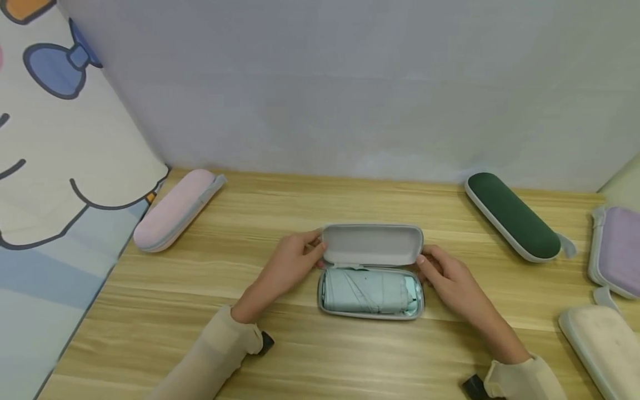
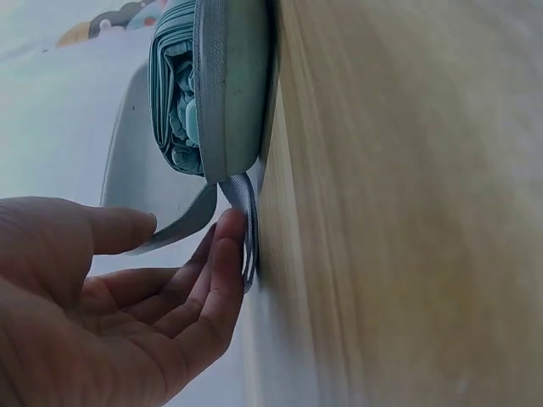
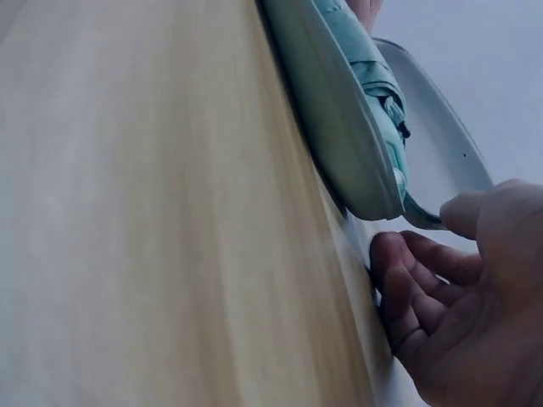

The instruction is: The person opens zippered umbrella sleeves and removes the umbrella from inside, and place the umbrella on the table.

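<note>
An oblong zip case [image 1: 370, 317] lies unzipped on the table, its pale grey lid [image 1: 372, 244] tipped back on the far side. Inside the base sits a folded mint-green umbrella [image 1: 365, 291], its light teal end toward the right. My left hand [image 1: 290, 264] holds the lid's left end, thumb at the rim and fingers behind. A grey strap [image 2: 242, 203] hangs from the case against those fingertips. At the opposite end my right hand [image 1: 452, 280] grips the lid's right corner, thumb on the rim [image 3: 428, 222] and fingers curled beneath.
On the wood-grain table [image 1: 250, 211], a pink case [image 1: 175, 211] lies far left and a dark green case [image 1: 515, 216] back right. Purple [image 1: 620, 250] and cream [image 1: 600, 344] cases are at the right edge. A grey-white backdrop [image 1: 350, 94] rises behind the table.
</note>
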A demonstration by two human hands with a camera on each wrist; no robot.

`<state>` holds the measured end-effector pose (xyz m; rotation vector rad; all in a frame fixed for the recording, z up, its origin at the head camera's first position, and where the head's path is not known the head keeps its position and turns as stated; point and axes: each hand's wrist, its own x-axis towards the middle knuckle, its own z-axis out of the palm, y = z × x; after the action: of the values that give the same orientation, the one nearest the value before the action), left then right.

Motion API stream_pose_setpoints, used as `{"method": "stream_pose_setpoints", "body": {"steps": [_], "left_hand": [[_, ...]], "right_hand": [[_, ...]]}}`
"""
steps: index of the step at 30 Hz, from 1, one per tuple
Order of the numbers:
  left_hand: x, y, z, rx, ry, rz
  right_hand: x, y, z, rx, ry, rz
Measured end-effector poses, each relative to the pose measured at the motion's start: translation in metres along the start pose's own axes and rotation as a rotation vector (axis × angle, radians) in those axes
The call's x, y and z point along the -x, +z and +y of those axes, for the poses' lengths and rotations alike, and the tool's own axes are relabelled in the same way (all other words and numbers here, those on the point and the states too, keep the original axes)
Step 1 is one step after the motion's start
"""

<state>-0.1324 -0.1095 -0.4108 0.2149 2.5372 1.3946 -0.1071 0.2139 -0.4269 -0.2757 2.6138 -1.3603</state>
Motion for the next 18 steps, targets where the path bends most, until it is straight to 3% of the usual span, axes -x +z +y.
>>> {"method": "stream_pose_setpoints", "body": {"steps": [4,10,18], "left_hand": [[-0.001,0.000,-0.001,-0.023,0.015,0.023],[-0.005,0.001,0.001,-0.187,0.044,0.033],[-0.010,0.006,0.009,-0.475,0.021,0.004]], "right_hand": [[-0.004,0.002,0.003,-0.046,0.031,0.038],[-0.007,0.004,0.008,-0.112,0.024,0.111],[-0.007,0.006,0.017,-0.144,-0.116,0.124]]}}
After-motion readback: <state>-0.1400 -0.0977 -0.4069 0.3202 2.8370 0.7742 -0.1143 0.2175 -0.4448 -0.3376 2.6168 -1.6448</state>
